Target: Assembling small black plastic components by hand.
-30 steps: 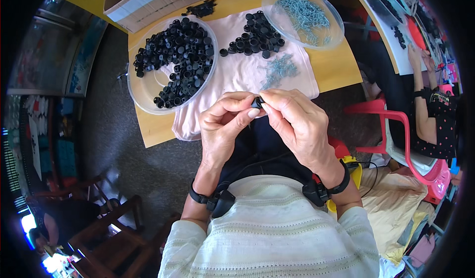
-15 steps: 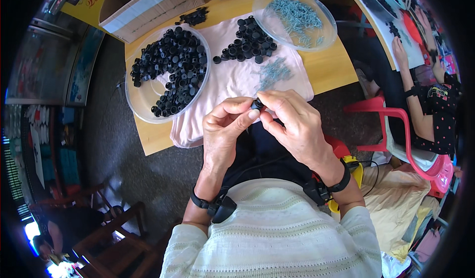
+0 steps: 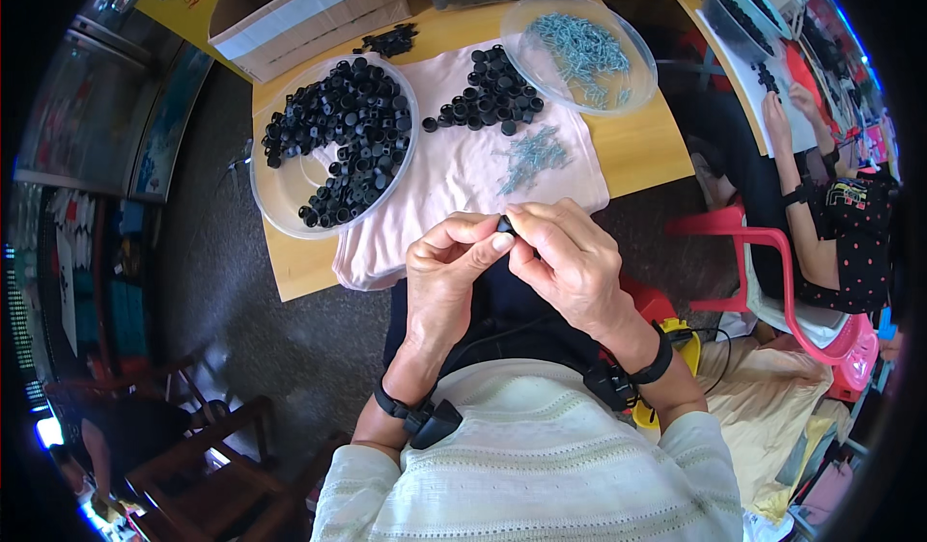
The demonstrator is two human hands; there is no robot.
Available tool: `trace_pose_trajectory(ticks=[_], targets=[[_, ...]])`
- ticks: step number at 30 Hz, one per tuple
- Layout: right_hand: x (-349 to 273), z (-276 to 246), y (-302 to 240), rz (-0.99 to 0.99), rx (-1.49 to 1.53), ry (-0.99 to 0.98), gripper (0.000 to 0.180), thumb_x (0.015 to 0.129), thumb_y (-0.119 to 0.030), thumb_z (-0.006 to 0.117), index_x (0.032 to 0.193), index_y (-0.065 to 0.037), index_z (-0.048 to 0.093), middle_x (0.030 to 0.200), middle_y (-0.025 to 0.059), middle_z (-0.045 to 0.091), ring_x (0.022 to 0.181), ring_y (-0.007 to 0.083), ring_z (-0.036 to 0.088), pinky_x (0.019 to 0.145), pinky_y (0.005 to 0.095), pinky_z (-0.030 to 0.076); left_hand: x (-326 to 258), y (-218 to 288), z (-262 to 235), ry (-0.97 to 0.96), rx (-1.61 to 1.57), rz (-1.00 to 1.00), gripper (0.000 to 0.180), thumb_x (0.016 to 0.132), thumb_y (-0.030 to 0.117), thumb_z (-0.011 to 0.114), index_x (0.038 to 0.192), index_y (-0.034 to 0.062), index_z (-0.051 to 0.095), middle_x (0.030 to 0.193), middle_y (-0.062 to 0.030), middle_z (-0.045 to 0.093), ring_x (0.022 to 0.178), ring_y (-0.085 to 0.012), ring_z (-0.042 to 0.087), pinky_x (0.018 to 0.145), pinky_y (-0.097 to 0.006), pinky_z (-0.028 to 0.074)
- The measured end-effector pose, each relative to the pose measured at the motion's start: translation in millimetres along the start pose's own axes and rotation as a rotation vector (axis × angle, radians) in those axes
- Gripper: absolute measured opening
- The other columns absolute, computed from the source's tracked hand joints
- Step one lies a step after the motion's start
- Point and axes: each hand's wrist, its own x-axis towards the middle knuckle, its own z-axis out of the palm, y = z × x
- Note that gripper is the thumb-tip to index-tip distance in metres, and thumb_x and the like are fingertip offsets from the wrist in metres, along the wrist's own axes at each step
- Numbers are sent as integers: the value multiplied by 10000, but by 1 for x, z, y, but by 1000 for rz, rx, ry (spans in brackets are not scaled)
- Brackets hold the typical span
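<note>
I see the small black cap (image 3: 504, 223) pinched at frame centre between my left hand (image 3: 446, 272) and right hand (image 3: 570, 262), fingertips of both clamped on it.

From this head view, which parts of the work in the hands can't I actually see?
- Small black plastic part: mostly hidden by fingertips of the left hand and right hand; its shape is unclear.
- Any screw in it: too small to tell.
- Shallow clear plastic tray of silver screws: far rim bent by the fisheye.
</note>
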Motion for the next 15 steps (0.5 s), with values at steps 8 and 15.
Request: trace_pose_trajectory(ticks=[8, 15], targets=[[12, 7, 2, 303, 369, 39, 374, 701, 97, 705, 1039, -29, 607, 909, 83, 622, 710, 151, 624, 551, 252, 528, 12, 5, 2, 49, -7, 1, 176, 795, -38, 704, 951, 12, 640, 943, -64, 666, 865, -112, 627, 824, -249, 508], [41, 14, 11, 87, 218, -92, 336, 694, 70, 717, 1002, -22, 619, 926, 93, 651, 710, 209, 624, 581, 295, 528, 18, 22, -16, 12, 99, 59, 207, 833, -23, 672, 1032, -10, 616, 1010, -81, 652, 929, -134, 627, 844, -263, 512]])
